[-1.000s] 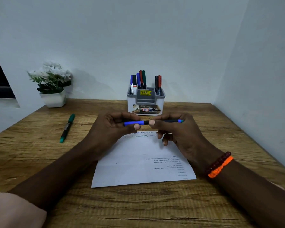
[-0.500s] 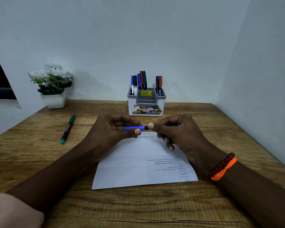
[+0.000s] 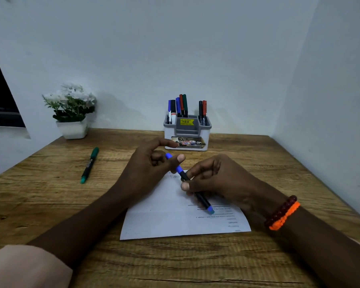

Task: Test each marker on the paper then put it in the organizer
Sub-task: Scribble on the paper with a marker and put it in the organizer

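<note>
Blue marker (image 3: 195,191) lies slanted above the paper (image 3: 175,215), capped end pointing toward eleven o'clock. Right hand (image 3: 218,179) grips its black barrel; left hand (image 3: 152,165) pinches the cap, forefinger extended. Organizer (image 3: 187,132) stands at twelve o'clock, a green marker (image 3: 89,165) at ten.

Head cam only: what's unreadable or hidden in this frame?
- Blue marker: the mid barrel sits behind the right hand fingers; cap seating hidden by the left hand.
- Paper: printed lines too small and upside down; test scribbles at the far edge partly covered by the hands.
- Organizer: compartment interiors hidden by its front wall; label text too small.
- Green marker: barrel print unreadable.
</note>
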